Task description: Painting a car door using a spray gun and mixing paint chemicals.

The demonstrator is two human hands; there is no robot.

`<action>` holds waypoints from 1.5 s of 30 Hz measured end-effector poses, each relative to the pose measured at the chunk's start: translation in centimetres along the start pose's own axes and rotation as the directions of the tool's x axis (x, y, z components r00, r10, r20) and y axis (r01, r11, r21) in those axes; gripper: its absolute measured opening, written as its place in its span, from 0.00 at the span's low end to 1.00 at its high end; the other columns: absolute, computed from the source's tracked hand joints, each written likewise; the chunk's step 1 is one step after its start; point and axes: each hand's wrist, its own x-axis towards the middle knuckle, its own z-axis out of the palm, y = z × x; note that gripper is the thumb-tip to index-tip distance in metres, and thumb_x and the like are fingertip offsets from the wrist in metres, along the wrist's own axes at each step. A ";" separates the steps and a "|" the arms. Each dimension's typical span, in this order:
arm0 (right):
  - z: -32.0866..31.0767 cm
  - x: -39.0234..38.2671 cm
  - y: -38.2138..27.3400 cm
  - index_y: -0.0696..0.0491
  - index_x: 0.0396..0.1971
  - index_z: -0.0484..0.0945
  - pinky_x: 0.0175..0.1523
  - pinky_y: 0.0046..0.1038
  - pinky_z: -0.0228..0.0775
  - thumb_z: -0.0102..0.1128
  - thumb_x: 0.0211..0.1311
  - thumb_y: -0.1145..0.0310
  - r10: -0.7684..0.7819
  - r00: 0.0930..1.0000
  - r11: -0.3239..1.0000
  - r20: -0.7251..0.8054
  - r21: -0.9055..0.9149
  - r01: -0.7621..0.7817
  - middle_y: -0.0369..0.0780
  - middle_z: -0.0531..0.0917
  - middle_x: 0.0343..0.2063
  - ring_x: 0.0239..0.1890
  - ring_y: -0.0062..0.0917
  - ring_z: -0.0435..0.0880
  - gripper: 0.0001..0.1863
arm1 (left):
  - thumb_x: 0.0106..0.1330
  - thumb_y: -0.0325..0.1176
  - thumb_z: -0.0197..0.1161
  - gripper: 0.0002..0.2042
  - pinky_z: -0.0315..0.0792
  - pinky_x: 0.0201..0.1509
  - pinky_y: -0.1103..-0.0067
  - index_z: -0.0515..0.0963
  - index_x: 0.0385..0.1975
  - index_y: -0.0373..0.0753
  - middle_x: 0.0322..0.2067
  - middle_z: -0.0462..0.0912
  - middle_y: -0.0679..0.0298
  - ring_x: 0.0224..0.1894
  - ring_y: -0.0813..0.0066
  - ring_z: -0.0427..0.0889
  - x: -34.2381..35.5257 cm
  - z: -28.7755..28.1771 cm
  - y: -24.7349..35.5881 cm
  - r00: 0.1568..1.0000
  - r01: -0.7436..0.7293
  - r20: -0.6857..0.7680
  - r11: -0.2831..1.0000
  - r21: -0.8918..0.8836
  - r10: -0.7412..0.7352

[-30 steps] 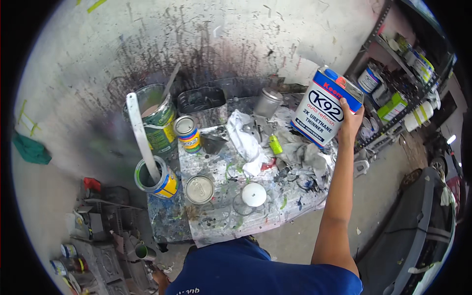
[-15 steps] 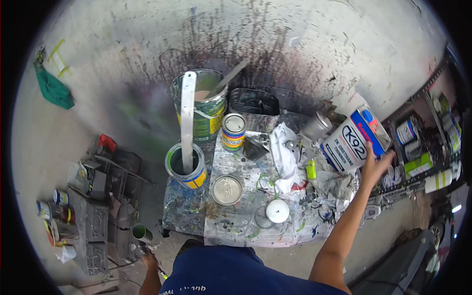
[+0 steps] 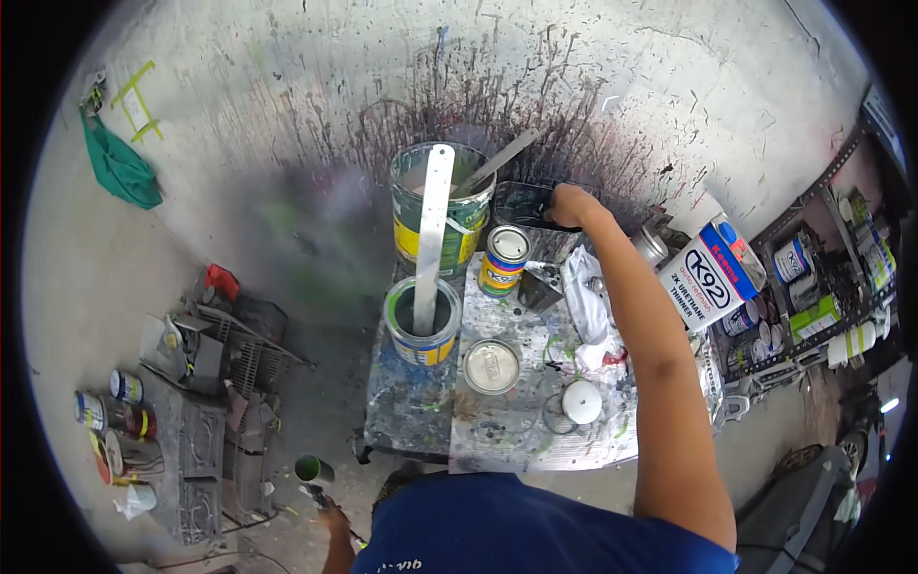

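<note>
My right hand reaches into the black open container at the back of the paint-spattered table, fingers curled on something I cannot make out. My left hand, low at the table's left, grips a spray gun with a cup. The thinner tin stands at the right, out of my hand. Around them are a big paint bucket with a stirrer, an open can with a long metal stick, a small can, a lid and a white cloth.
A shelving rack of cans and bottles stands at the right, above a dark vehicle panel. Cluttered grey stands with cans are at the left. The spattered wall rises behind the table; a green cloth hangs on it.
My right hand has let go of the thinner tin and moved left and back to the black container. The view has shifted, so the table lies further right in the picture.
</note>
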 end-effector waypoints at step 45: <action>-0.1 2.2 0.6 0.58 0.12 0.82 0.27 0.40 0.75 0.61 0.49 0.75 0.106 0.982 0.994 0.159 -0.015 -0.105 0.47 0.82 0.15 0.21 0.37 0.85 0.09 | 0.72 0.48 0.60 0.19 0.64 0.21 0.64 0.74 0.34 0.34 0.17 0.71 0.62 0.18 0.67 0.70 4.1 -2.0 -8.0 0.975 -0.153 -0.149 0.986 0.069 0.162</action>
